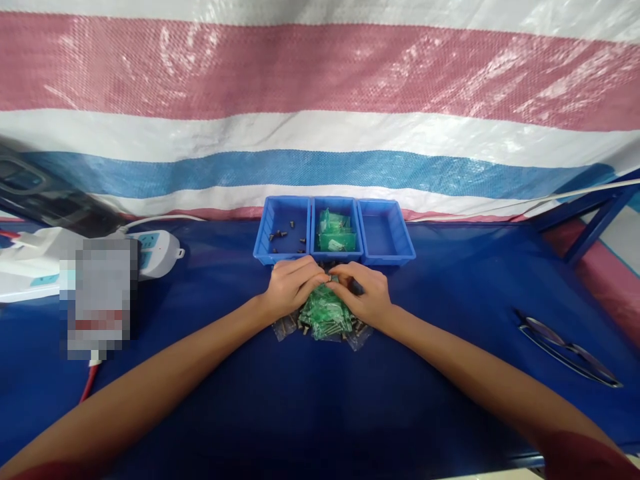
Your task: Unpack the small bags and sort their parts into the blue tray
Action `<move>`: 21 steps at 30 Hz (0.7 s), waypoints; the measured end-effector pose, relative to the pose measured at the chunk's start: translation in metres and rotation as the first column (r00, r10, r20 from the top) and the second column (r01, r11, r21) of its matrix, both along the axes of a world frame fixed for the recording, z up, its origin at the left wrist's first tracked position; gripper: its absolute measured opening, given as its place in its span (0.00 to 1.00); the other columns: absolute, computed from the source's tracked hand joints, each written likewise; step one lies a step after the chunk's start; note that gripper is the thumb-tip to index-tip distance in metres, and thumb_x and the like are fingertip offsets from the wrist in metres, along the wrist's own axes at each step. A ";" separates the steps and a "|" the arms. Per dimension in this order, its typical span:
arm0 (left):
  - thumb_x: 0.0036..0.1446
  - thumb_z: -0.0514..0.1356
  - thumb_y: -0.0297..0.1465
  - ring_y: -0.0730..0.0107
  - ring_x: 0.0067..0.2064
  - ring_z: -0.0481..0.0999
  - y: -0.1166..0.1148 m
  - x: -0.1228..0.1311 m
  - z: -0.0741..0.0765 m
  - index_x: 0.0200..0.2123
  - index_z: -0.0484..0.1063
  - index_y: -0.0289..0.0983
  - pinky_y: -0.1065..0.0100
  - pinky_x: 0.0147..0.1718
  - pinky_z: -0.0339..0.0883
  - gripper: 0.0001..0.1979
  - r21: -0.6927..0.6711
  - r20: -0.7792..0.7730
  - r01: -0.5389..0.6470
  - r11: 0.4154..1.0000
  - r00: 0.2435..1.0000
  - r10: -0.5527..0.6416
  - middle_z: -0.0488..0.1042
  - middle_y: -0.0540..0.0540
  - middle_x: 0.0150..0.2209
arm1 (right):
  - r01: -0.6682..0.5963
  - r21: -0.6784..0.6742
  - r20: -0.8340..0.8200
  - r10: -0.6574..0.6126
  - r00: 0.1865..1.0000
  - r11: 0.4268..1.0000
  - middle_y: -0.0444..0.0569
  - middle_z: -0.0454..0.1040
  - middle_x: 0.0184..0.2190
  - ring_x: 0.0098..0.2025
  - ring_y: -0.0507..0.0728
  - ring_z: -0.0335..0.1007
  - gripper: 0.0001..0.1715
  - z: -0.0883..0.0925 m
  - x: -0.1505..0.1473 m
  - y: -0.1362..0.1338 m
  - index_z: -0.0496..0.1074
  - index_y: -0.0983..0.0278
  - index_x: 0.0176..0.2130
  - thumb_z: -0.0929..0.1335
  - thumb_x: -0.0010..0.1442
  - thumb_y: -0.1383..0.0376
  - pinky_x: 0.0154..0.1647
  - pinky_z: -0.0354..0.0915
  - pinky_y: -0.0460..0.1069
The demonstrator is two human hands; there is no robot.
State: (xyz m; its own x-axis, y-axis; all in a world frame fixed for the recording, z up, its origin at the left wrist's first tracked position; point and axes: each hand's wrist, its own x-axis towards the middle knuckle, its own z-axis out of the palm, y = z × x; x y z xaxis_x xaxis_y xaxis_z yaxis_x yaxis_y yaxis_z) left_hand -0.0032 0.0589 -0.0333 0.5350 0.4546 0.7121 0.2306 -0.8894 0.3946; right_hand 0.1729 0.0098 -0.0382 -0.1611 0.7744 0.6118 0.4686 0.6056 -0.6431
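Note:
My left hand [291, 285] and my right hand [363, 294] meet over a heap of small green plastic bags [324, 319] on the blue table. Both hands have their fingers curled and pinched together where they touch, holding a small item too tiny to name. Dark screws lie among clear bags [286, 327] at the heap's edges. Just beyond the hands stand three blue bins: the left bin [263, 233] holds several dark screws [278, 235], the middle bin [356, 230] holds green bags [337, 233], and the right bin [403, 237] looks bare.
A white power strip [155, 252] with cables and a blurred grey box [99, 293] sit at the left. A pair of glasses [567, 348] lies at the right. A striped tarp [320, 100] hangs behind the table.

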 end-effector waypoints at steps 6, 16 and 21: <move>0.61 0.54 0.29 0.76 0.25 0.68 0.001 0.000 0.000 0.28 0.70 0.34 0.73 0.24 0.60 0.10 0.007 -0.016 -0.009 1.000 1.000 0.009 0.70 0.49 0.24 | -0.013 -0.004 0.018 0.013 1.000 1.000 0.43 0.64 0.21 0.22 0.50 0.61 0.08 0.001 0.000 0.000 0.70 0.63 0.40 0.65 0.60 0.63 0.26 0.63 0.46; 0.61 0.54 0.29 0.76 0.25 0.67 0.000 0.001 0.001 0.28 0.70 0.34 0.73 0.25 0.60 0.10 -0.004 -0.044 0.014 1.000 0.999 -0.014 0.69 0.49 0.23 | -0.068 0.036 0.033 0.066 0.997 0.997 0.43 0.63 0.21 0.22 0.50 0.59 0.04 0.001 -0.001 0.000 0.67 0.64 0.33 0.64 0.59 0.65 0.24 0.59 0.46; 0.60 0.55 0.27 0.76 0.26 0.68 -0.001 0.000 0.000 0.30 0.70 0.34 0.73 0.26 0.61 0.07 -0.008 -0.019 0.007 1.000 1.000 -0.007 0.71 0.48 0.25 | -0.038 0.058 0.028 0.036 0.999 0.998 0.42 0.62 0.19 0.21 0.50 0.58 0.07 0.002 -0.001 -0.001 0.66 0.63 0.30 0.64 0.59 0.65 0.23 0.58 0.46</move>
State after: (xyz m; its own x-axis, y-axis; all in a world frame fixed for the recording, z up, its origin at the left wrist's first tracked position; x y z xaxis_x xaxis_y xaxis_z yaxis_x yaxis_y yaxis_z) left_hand -0.0030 0.0580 -0.0329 0.5518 0.4563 0.6981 0.2319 -0.8880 0.3971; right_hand 0.1719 0.0091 -0.0362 -0.2061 0.7308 0.6508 0.4619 0.6590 -0.5937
